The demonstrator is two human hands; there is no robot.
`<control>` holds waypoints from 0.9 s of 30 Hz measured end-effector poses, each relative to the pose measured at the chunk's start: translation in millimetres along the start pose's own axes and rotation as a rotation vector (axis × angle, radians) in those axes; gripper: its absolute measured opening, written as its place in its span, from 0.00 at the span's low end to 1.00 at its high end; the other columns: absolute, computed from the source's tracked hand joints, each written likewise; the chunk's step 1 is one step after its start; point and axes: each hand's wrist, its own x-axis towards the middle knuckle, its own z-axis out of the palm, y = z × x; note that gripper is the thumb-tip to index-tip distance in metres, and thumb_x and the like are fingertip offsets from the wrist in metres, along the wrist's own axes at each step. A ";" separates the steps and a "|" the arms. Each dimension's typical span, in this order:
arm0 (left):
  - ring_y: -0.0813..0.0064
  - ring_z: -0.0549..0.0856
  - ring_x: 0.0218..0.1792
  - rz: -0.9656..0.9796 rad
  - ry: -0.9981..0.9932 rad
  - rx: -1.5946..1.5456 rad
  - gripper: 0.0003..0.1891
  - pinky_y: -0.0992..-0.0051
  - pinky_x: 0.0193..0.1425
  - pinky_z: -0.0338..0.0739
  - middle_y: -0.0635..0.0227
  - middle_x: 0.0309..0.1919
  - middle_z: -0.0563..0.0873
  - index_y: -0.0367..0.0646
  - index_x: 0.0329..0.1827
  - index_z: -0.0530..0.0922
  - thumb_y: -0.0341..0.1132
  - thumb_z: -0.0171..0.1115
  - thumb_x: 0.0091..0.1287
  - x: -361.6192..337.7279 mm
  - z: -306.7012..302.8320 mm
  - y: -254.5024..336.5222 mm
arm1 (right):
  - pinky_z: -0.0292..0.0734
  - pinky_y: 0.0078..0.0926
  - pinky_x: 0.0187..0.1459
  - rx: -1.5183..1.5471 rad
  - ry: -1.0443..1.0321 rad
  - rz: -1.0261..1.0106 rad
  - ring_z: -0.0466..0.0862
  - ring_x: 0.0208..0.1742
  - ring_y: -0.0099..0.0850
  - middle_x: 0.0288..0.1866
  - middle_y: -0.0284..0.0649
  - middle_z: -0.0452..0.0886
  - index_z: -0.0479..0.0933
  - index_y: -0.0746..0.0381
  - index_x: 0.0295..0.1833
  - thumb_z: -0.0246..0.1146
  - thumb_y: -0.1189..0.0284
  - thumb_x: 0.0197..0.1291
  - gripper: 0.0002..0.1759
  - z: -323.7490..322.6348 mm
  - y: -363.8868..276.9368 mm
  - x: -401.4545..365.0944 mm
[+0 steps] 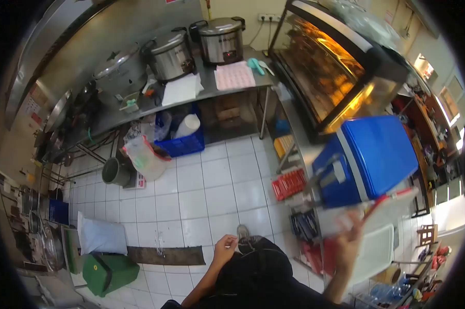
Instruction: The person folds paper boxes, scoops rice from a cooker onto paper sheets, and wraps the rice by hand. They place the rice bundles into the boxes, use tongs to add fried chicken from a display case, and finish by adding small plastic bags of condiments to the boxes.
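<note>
My left hand (pixel 224 251) hangs in front of my dark clothing, fingers curled together, with a small pale bit showing at them. What it holds, if anything, I cannot tell. On the right, my right hand (pixel 349 236) is raised and smeared by motion. It overlaps the edge of a pale lid with a red rim (pixel 392 201). Just below that lid is a white plastic tub (pixel 375 252). A large blue cooler box (pixel 379 154) with a grey band stands on the metal counter just beyond this hand.
A lit glass food warmer (pixel 325 72) stands behind the cooler. Large metal pots (pixel 222 41) line the back counter. A blue crate (pixel 183 144) and a grey bucket (pixel 116 172) stand on the tiled floor. A green bin (pixel 109 275) is at lower left.
</note>
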 end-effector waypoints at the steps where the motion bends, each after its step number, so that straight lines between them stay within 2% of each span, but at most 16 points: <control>1: 0.81 0.86 0.35 -0.035 -0.002 0.014 0.07 0.78 0.38 0.80 0.70 0.32 0.88 0.43 0.47 0.84 0.33 0.68 0.70 16.5 -15.6 4.0 | 0.78 0.18 0.39 0.102 -0.081 0.083 0.83 0.59 0.36 0.71 0.45 0.70 0.63 0.62 0.75 0.57 0.90 0.49 0.42 38.8 19.7 9.0; 3: 0.80 0.87 0.35 -0.022 0.050 -0.038 0.07 0.78 0.40 0.79 0.70 0.31 0.88 0.42 0.47 0.84 0.33 0.68 0.69 65.9 -44.4 21.5 | 0.73 0.14 0.35 0.280 -0.208 0.283 0.84 0.60 0.39 0.71 0.43 0.69 0.64 0.62 0.74 0.54 0.93 0.46 0.43 117.6 54.8 31.7; 4: 0.80 0.86 0.35 -0.010 0.089 -0.035 0.07 0.78 0.41 0.79 0.70 0.31 0.88 0.42 0.47 0.84 0.33 0.68 0.69 94.3 -57.0 25.1 | 0.71 0.15 0.35 0.291 -0.299 0.314 0.84 0.59 0.40 0.71 0.43 0.69 0.65 0.63 0.73 0.53 0.94 0.46 0.42 160.9 59.1 51.4; 6: 0.82 0.86 0.34 -0.031 0.141 -0.039 0.07 0.78 0.41 0.79 0.71 0.32 0.88 0.42 0.46 0.84 0.34 0.68 0.70 144.6 -80.4 36.2 | 0.73 0.16 0.39 0.303 -0.453 0.302 0.83 0.54 0.35 0.68 0.43 0.71 0.67 0.63 0.72 0.54 0.91 0.48 0.40 244.4 58.1 89.3; 10: 0.82 0.85 0.35 -0.040 0.158 -0.176 0.06 0.78 0.42 0.79 0.70 0.35 0.89 0.42 0.46 0.84 0.33 0.67 0.71 255.9 -120.6 22.6 | 0.72 0.18 0.40 0.115 -0.630 0.199 0.82 0.49 0.29 0.64 0.42 0.73 0.69 0.65 0.67 0.46 0.95 0.49 0.36 377.2 63.0 179.4; 13: 0.82 0.85 0.37 -0.033 0.157 -0.195 0.07 0.79 0.42 0.79 0.70 0.36 0.89 0.41 0.47 0.83 0.33 0.67 0.71 345.5 -157.2 29.1 | 0.73 0.19 0.43 0.061 -0.603 0.113 0.81 0.50 0.29 0.63 0.42 0.73 0.70 0.67 0.65 0.45 0.94 0.50 0.34 463.8 85.2 250.7; 14: 0.82 0.86 0.37 -0.056 0.166 -0.188 0.07 0.79 0.43 0.79 0.70 0.36 0.89 0.40 0.47 0.83 0.33 0.67 0.72 375.7 -173.8 36.6 | 0.74 0.21 0.48 0.138 -0.571 0.110 0.79 0.52 0.28 0.63 0.42 0.74 0.71 0.67 0.63 0.45 0.94 0.49 0.33 495.7 85.5 272.1; 17: 0.80 0.86 0.38 0.073 0.235 -0.176 0.07 0.78 0.44 0.79 0.69 0.36 0.89 0.40 0.47 0.83 0.32 0.66 0.72 467.7 -225.8 81.7 | 0.74 0.24 0.53 0.165 -0.517 0.084 0.76 0.53 0.27 0.62 0.42 0.74 0.71 0.66 0.63 0.45 0.94 0.48 0.33 582.8 71.8 336.9; 18: 0.79 0.86 0.38 0.029 0.261 -0.145 0.06 0.77 0.42 0.79 0.68 0.36 0.89 0.42 0.48 0.83 0.33 0.65 0.72 496.4 -240.4 110.2 | 0.73 0.24 0.55 0.224 -0.498 0.111 0.74 0.51 0.26 0.61 0.41 0.74 0.72 0.66 0.62 0.45 0.93 0.47 0.33 608.2 66.8 357.4; 22: 0.78 0.87 0.38 0.154 0.241 -0.046 0.08 0.78 0.39 0.78 0.66 0.36 0.89 0.44 0.49 0.83 0.35 0.66 0.72 627.9 -271.1 153.5 | 0.71 0.22 0.56 0.199 -0.416 -0.005 0.74 0.51 0.26 0.59 0.39 0.76 0.72 0.65 0.61 0.45 0.93 0.47 0.33 674.2 58.8 444.3; 23: 0.78 0.87 0.38 0.158 0.208 -0.037 0.08 0.78 0.38 0.77 0.67 0.36 0.89 0.44 0.50 0.83 0.35 0.66 0.72 657.2 -273.6 171.2 | 0.71 0.22 0.54 0.130 -0.418 -0.027 0.74 0.50 0.26 0.59 0.38 0.75 0.72 0.64 0.61 0.45 0.93 0.46 0.33 684.5 60.7 469.7; 25: 0.78 0.87 0.38 0.162 0.151 -0.021 0.08 0.78 0.38 0.77 0.67 0.37 0.89 0.44 0.50 0.83 0.35 0.67 0.71 712.1 -272.2 216.5 | 0.71 0.18 0.43 0.175 -0.399 -0.041 0.75 0.47 0.23 0.56 0.36 0.76 0.72 0.64 0.62 0.48 0.91 0.49 0.32 709.5 66.8 525.2; 27: 0.79 0.87 0.38 0.204 0.124 0.011 0.09 0.79 0.36 0.76 0.68 0.37 0.90 0.44 0.50 0.83 0.35 0.67 0.71 762.1 -261.2 253.7 | 0.74 0.22 0.47 0.118 -0.417 -0.080 0.77 0.48 0.26 0.54 0.39 0.78 0.71 0.64 0.64 0.52 0.88 0.52 0.30 738.5 56.9 598.6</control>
